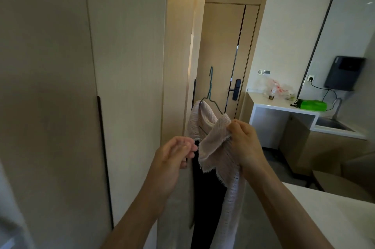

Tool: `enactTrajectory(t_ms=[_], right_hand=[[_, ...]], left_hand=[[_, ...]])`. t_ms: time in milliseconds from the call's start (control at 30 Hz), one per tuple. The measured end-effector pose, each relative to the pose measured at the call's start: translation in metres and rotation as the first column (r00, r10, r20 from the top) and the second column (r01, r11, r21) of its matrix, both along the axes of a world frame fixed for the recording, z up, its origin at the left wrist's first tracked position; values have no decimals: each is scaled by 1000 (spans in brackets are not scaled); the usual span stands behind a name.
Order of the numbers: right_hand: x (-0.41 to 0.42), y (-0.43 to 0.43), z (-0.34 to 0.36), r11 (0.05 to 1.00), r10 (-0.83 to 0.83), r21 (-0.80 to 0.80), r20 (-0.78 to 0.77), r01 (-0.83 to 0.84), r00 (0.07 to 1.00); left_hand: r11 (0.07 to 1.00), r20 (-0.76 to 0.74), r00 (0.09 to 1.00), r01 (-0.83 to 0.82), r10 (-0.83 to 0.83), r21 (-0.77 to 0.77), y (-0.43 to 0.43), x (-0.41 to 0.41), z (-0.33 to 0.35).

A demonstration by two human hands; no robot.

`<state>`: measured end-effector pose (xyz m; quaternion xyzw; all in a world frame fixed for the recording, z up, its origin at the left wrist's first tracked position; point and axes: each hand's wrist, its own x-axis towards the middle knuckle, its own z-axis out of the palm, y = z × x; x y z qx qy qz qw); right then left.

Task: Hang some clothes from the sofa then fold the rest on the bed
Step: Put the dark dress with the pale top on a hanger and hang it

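Pale-pink open-weave knit garment (203,118) sits half-on a thin teal wire hanger (211,86), in mid-air just in front of the edge of a tall beige wardrobe door (129,66). One shoulder is draped over the hanger arm nearer the wardrobe. The other side is bunched in the right hand (243,145), fingers clamped round the fabric. Rest of the cloth trails down below the wrists. Left hand (172,159) hovers just beside the hem, fingers curled w/ tips together; can't tell if it pinches anything.

Handling, as a judgement: v. light, soft, floppy, so it'll sag wherever unsupported. Loose weave + lacy edge prob. snag on the wire end. Better to take it at the neckline/shoulder seam w/ both hands, not the hem. Wire looks slick, so the knit may slide off.

Around: dark vertical strip (207,208) behind the cloth, wardrobe interior or dark clothing, can't tell. Beyond, a wooden entry door w/ a black electronic lock (236,89). White counter (269,105) to the right carries a small bottle (272,92) near its back edge and a bright-green pouch (312,104) by its right edge, next to the steel sink (332,124). Wardrobe door edge is the closest obstacle for the hook.
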<state>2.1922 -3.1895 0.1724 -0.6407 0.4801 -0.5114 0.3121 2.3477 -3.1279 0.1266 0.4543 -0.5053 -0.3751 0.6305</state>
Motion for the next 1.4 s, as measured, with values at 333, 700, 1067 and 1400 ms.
enactTrajectory(t_ms=[333, 700, 1067, 1400], right_hand=[[18, -238, 26, 995, -7, 96, -70, 13, 998], [49, -466, 36, 941, 327, 70, 62, -331, 943], [135, -634, 84, 743, 638, 195, 83, -640, 766], [290, -711, 126, 555, 799, 221, 126, -802, 588]], left_hand=[[995, -44, 994, 100, -98, 25, -237, 29, 20], [985, -69, 984, -162, 166, 58, -455, 42, 9], [719, -77, 715, -691, 695, 73, -582, 90, 34], [522, -131, 513, -852, 848, 38, -647, 205, 44]])
